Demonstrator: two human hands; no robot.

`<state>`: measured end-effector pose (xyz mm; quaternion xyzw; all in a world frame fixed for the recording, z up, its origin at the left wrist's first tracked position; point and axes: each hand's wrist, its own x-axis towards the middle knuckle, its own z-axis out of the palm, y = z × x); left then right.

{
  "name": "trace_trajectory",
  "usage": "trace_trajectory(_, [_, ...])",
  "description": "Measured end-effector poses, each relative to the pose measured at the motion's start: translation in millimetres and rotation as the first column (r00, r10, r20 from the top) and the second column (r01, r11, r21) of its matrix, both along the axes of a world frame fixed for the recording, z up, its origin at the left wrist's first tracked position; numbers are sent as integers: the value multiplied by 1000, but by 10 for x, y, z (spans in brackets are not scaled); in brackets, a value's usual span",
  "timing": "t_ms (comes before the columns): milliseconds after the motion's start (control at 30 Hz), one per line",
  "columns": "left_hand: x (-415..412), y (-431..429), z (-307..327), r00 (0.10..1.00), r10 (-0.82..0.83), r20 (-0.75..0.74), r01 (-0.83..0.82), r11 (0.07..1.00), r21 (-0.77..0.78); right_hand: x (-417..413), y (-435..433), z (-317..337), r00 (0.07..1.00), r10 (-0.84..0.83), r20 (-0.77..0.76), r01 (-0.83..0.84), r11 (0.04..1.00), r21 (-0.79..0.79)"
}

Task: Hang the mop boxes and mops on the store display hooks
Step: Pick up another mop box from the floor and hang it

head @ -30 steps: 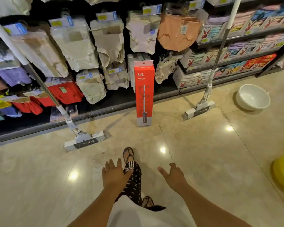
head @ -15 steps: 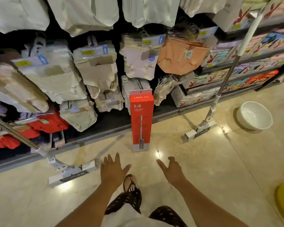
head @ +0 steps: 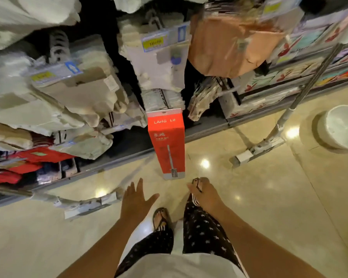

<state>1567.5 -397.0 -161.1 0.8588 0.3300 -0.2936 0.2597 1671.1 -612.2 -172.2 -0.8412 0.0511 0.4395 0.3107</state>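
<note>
- Your left hand (head: 136, 199) has its fingers straight and spread and holds nothing. Your right hand (head: 204, 194) is relaxed, open and also empty. Neither touches the box.
- The red mop box (head: 167, 141) stands upright on the floor (head: 289, 207), with its back at the base edge of the shelf (head: 113, 165). It is directly ahead of both hands.
- In my judgement, the step in hand is taking up the box. It is tall and narrow, so grip both long sides near the middle. Caught only at the top, it would likely tip.
- No free hook is plainly visible. Locate one before you lift.
- The hanging garments (head: 84, 91) crowd the space just above the box top. Draw the box out toward you first, then raise it.
- The right mop (head: 255, 150) has its head on the floor right of the box, and its handle leans up across the shelf front.
- The left mop (head: 88, 205) lies with its head near your left hand. Either mop could slide if knocked.
- The white basin (head: 340, 127) sits on the floor well to the right, clear of your reach path.
</note>
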Motion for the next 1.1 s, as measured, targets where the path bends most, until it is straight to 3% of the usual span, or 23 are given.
trace_trajectory(200, [739,18,-348,974,221,45,-219,974,-61,1044,155,-251,996,54,69,-62,991,123])
trace_trajectory(333, [1320,192,-649,892,366,267,-334,929,-158,1593,409,-592,995,44,87,-64,969,239])
trace_trajectory(433, [1648,397,-932,829,356,431,-264,929,-260,1860,611,-820,994,28,104,-62,937,344])
trace_trajectory(567, [1906,601,-1297,705,506,496,-255,835,-488,2021,802,-1172,989,-18,144,-60,852,521])
trace_trajectory(900, [2079,692,-1757,569,584,579,-201,781,-591,2128,1149,-1886,935,-172,310,-125,657,743])
trace_trajectory(1100, [1920,522,-1500,520,588,619,-196,788,-584,2095,1051,-1659,919,-51,392,-269,646,714])
